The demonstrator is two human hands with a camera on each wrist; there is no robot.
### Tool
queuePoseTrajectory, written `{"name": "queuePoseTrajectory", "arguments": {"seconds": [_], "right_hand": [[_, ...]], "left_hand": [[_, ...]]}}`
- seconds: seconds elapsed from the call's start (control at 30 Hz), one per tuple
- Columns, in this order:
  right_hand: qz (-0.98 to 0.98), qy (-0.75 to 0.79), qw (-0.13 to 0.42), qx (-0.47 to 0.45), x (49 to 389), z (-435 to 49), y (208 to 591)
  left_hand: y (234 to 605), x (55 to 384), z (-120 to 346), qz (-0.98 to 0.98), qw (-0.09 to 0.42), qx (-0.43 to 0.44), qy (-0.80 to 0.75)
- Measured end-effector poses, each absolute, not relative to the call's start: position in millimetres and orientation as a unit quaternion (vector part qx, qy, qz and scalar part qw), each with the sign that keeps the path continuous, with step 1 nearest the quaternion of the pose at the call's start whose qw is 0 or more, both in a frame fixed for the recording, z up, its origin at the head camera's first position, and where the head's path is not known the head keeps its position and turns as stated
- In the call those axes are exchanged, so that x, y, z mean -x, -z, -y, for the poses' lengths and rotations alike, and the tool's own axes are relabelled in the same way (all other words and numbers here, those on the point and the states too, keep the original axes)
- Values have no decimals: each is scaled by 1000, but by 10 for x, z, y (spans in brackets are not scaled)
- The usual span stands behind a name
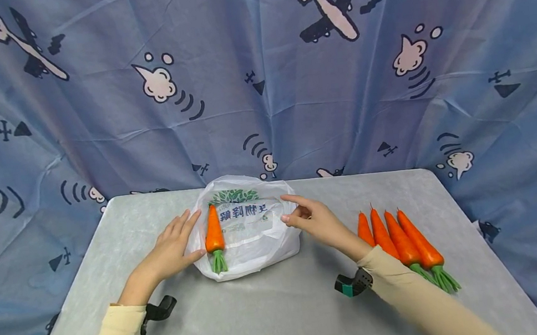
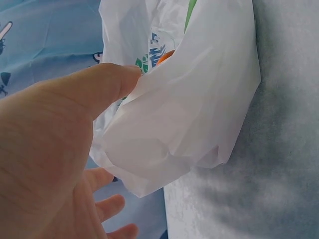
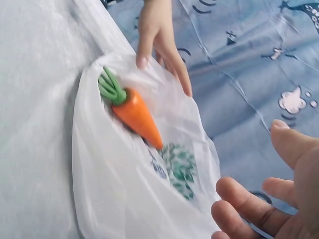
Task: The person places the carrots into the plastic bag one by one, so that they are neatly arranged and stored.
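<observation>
A white plastic bag (image 1: 269, 254) with green leaves and blue lettering lies on the table, its mouth spread open. One orange carrot (image 1: 214, 231) with green stalks is inside at the left; the right wrist view shows this carrot (image 3: 135, 115) fully. My left hand (image 1: 174, 247) rests at the bag's left rim, fingers extended; in the left wrist view its thumb (image 2: 112, 84) touches the plastic. At the right rim is my right hand (image 1: 323, 222), thumb and index finger apart, holding nothing. Whether it touches the bag is unclear.
Several more carrots (image 1: 412, 250) lie side by side to the right, partly behind my right forearm. The grey-white table (image 1: 267, 324) ends at a blue curtain (image 1: 218, 84) printed with airplanes. Black wrist devices (image 1: 355, 282) sit on both wrists.
</observation>
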State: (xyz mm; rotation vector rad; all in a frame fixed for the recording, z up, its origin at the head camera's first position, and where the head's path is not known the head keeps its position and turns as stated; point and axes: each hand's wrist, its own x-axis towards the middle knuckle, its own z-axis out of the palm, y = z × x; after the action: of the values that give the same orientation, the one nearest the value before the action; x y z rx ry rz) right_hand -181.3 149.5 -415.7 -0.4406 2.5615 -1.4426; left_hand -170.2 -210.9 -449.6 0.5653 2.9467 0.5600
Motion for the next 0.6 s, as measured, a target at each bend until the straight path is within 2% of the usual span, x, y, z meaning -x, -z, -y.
{"name": "queuePoseTrajectory", "arguments": {"seconds": [0.3,0.6], "right_hand": [[-875,471,71,87,1737,-2067,4175],[-884,463,61,36,1611,-2559,4358]], "left_hand": [[4510,1708,2107,-964,48,-182,-188],[4488,1709,2095,-965,50,-181,-183]]}}
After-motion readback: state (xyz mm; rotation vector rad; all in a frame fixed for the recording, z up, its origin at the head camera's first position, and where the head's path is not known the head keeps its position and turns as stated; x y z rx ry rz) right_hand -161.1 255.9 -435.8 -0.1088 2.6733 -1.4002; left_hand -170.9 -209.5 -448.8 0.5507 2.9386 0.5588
